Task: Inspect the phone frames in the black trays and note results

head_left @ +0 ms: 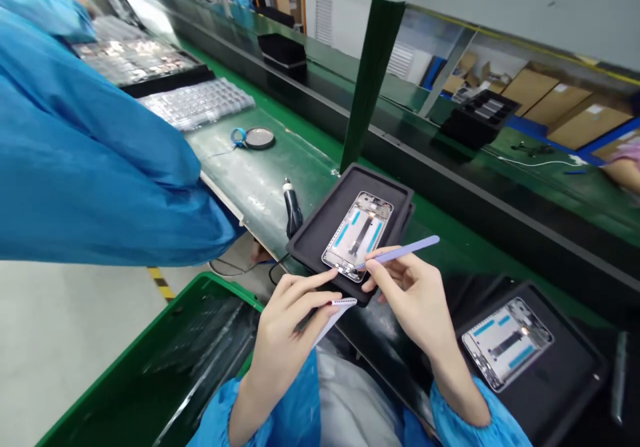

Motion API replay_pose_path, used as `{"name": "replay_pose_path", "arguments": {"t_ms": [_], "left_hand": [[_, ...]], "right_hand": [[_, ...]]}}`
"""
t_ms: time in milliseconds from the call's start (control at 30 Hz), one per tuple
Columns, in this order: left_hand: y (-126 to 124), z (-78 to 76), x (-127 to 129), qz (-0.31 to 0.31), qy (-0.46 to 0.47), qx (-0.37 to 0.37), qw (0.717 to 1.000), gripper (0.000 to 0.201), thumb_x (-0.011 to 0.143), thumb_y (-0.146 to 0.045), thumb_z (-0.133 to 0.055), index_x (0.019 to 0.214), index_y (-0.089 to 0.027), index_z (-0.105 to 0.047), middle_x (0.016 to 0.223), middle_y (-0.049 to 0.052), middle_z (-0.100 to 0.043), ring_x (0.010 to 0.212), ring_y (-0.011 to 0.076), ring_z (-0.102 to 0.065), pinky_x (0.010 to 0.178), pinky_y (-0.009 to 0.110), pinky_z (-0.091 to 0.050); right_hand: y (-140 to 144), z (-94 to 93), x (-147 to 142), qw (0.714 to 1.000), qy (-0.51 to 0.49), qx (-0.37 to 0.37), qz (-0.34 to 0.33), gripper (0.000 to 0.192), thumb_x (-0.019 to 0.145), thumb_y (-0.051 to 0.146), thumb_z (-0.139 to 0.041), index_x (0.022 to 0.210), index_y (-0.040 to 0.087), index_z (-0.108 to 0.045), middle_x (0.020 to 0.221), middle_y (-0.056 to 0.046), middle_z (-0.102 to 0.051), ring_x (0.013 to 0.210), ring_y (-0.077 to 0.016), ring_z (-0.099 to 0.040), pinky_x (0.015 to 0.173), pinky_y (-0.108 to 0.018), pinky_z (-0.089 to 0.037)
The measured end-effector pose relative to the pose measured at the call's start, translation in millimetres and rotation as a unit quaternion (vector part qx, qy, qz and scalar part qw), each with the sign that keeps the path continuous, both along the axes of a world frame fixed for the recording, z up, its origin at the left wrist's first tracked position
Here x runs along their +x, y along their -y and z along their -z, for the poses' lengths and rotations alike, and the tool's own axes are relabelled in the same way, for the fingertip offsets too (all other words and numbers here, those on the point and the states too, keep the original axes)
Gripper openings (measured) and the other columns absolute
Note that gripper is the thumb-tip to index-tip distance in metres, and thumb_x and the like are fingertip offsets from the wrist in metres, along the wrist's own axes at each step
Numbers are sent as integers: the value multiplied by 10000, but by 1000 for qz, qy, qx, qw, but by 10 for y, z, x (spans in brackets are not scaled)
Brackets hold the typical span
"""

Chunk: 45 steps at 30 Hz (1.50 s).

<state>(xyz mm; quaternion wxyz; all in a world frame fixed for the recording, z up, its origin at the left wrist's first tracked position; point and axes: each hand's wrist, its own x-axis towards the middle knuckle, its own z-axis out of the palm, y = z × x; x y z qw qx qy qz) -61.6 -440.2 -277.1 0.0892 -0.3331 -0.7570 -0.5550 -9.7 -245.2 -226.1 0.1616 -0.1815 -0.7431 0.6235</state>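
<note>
Lighting: bright, even overhead light is washing the scene, glaring white along the conveyor belt [150, 14] at upper left and glinting on the green bench [260, 167]. Shadows: soft ones are pooling under the black tray [320, 224]. Quality: straight lines are bowing toward the edges, the far background is softening, and a blurred patch is masking the top-left corner.

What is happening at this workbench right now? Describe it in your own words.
A person in blue sleeves works at a green assembly bench. The right hand holds a thin lilac tool with its tip at the lower edge of a phone frame lying in a black tray. The left hand pinches a small white strip beside the tray's near edge. A second phone frame sits in another tray to the right. A co-worker's blue sleeve fills the left.
</note>
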Motion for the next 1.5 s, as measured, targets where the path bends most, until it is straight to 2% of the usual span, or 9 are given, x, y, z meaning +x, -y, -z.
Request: {"name": "replay_pose_path", "arguments": {"t_ms": [133,267,400,600,867,1000,1167,1367,1500], "left_hand": [[1,51,-53,9,-4,-9,1000,191,1095,-160,-712,1063,-257,-874,1275,51,-895,954,205,-770,906,323,-625],[10,45,-85,22,-14,-16,1000,208,1112,-152,-678,1068,-254,-854,1264,60,-891,943,204,-770,878,326,-627],[14,38,-114,43,-23,-32,998,221,1133,-139,-643,1075,-233,-835,1294,67,-875,990,185,-764,917,301,-620],[11,38,-124,41,-36,-34,998,216,1134,-128,-641,1071,-225,-823,1291,68,-867,964,164,-751,915,269,-609],[16,50,-128,42,-32,-43,998,222,1141,-145,-640,1067,-234,-830,1283,68,-864,993,166,-777,926,263,-609],[22,69,-127,46,-29,-38,998,216,1140,-148,-649,1070,-237,-833,1289,64,-863,951,159,-769,908,265,-613],[30,88,-129,44,-31,-34,998,205,1142,-161,-651,1090,-241,-831,1283,57,-866,1013,167,-784,944,264,-613],[-22,86,-119,43,-22,-28,998,172,1132,-197,-686,1079,-253,-839,1273,53,-873,1004,168,-793,942,263,-623],[140,105,-157,55,37,0,998,192,1133,-241,-679,1044,-311,-834,1255,8,-882,1079,193,-804,961,287,-638]], "right_hand": [[-63,46,-91,1000,25,7,-14,341,937,503,-873,937,174,-785,807,-87,-854,538,-193,-775,451,-241,-588],[-70,-12,-108,998,45,45,-30,275,951,447,-854,918,179,-800,794,-74,-850,546,-187,-779,524,-253,-633],[-82,-53,-105,997,59,38,-39,249,956,427,-845,918,185,-799,799,-70,-852,570,-189,-796,577,-255,-656],[-91,-38,-82,996,60,53,-44,229,972,405,-832,930,182,-801,789,-62,-843,579,-196,-807,566,-251,-642],[-81,13,-51,994,20,95,-49,115,987,272,-784,915,184,-805,806,-34,-835,555,-151,-790,568,-203,-641],[-45,49,0,991,-31,120,-48,88,992,191,-756,925,195,-813,961,-45,-869,588,-126,-798,588,-182,-659],[-11,101,48,992,-54,111,-17,101,996,160,-752,936,204,-820,913,-32,-857,619,-133,-814,590,-172,-665],[19,92,34,991,-52,119,-28,120,983,150,-741,916,210,-821,912,-28,-861,604,-127,-806,583,-164,-650],[23,163,55,992,-87,93,19,110,989,170,-762,942,234,-838,924,-23,-871,662,-140,-828,604,-173,-656]]}}
